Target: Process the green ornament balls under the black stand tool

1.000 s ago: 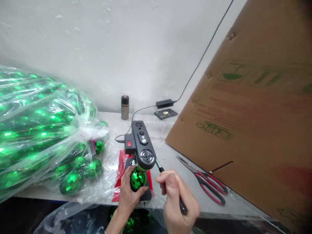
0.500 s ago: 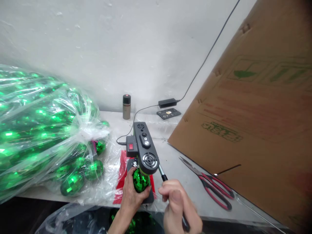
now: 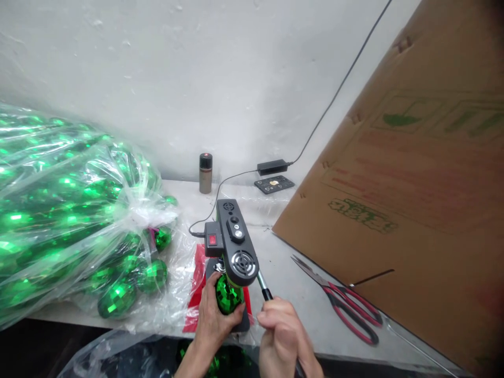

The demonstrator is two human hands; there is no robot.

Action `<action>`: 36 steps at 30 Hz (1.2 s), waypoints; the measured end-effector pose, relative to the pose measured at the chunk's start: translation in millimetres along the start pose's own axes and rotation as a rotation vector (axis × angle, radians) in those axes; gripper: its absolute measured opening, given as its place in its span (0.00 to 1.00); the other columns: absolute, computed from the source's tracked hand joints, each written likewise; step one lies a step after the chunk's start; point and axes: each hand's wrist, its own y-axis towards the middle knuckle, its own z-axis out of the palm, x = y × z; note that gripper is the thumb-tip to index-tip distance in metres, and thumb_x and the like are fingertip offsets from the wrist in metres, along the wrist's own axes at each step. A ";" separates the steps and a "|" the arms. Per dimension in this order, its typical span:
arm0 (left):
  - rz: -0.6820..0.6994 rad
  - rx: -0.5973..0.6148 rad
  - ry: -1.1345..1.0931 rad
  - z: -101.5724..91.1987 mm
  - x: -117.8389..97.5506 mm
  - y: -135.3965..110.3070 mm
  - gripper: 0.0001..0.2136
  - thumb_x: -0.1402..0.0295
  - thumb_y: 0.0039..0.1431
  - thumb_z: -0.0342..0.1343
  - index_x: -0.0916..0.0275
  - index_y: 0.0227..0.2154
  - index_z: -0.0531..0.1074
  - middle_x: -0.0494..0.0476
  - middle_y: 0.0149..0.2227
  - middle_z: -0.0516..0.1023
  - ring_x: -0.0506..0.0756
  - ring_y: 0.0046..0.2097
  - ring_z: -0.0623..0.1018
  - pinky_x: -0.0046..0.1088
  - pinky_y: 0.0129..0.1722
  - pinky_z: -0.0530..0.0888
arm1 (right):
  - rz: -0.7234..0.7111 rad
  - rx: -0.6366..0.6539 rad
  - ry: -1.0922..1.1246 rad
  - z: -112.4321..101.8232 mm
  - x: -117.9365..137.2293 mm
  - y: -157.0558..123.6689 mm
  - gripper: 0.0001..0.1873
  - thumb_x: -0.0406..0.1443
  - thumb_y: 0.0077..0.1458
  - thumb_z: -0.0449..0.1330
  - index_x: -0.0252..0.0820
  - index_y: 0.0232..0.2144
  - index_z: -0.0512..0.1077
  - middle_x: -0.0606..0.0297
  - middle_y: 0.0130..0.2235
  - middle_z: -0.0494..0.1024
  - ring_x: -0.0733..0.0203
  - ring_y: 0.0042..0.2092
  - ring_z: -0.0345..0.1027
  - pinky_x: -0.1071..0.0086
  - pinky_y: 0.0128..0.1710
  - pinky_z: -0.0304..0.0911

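A shiny green mirrored ball (image 3: 229, 295) sits beneath the front end of a black bench-top press-like device (image 3: 238, 236). My left hand (image 3: 212, 310) is closed around the ball's left and lower sides, thumb on the right. From the device's right side a metal lever (image 3: 263, 282) with a black grip slants down toward me. My right hand (image 3: 285, 331) is wrapped round that grip, its fingers curled; a dark end of the grip shows below the hand. The device's base rests on a red plastic sheet (image 3: 194, 289), and the contact point above the ball is hidden.
A clear plastic bag (image 3: 134, 210) of green mirrored balls fills the left. Red-handled scissors (image 3: 346, 304) lie at right, beside a large cardboard box (image 3: 394, 184). Behind stand a small bottle (image 3: 205, 176), a power adapter (image 3: 272, 167) and a phone (image 3: 274, 184). A cord (image 3: 342, 86) runs up the wall.
My right hand has shifted slightly lower along with the lever. The left hand and the ball keep their places under the device. The whole view has moved very slightly.
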 end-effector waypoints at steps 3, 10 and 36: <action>0.008 0.040 0.014 -2.1 4.4 -0.2 0.37 0.58 0.51 0.71 0.64 0.64 0.71 0.73 0.63 0.82 0.73 0.64 0.83 0.58 0.65 0.80 | -0.022 -0.022 -0.042 -0.6 -2.8 -5.2 0.22 0.38 0.79 0.55 0.43 0.30 0.76 0.72 0.25 0.76 0.66 0.25 0.70 0.67 0.39 0.71; 0.042 -0.009 0.036 1.1 5.0 -1.9 0.36 0.60 0.49 0.72 0.63 0.62 0.73 0.72 0.60 0.84 0.73 0.62 0.84 0.59 0.63 0.82 | 0.006 -0.044 -0.032 -0.9 -3.6 -11.1 0.23 0.38 0.79 0.56 0.43 0.28 0.76 0.73 0.26 0.76 0.69 0.27 0.70 0.71 0.43 0.71; 0.071 -0.084 0.061 22.6 19.1 0.1 0.40 0.58 0.47 0.73 0.65 0.64 0.72 0.74 0.61 0.83 0.75 0.63 0.84 0.59 0.65 0.81 | -0.120 -0.066 -0.006 3.1 -14.6 4.6 0.31 0.43 0.80 0.55 0.43 0.21 0.70 0.76 0.18 0.70 0.70 0.18 0.64 0.71 0.28 0.69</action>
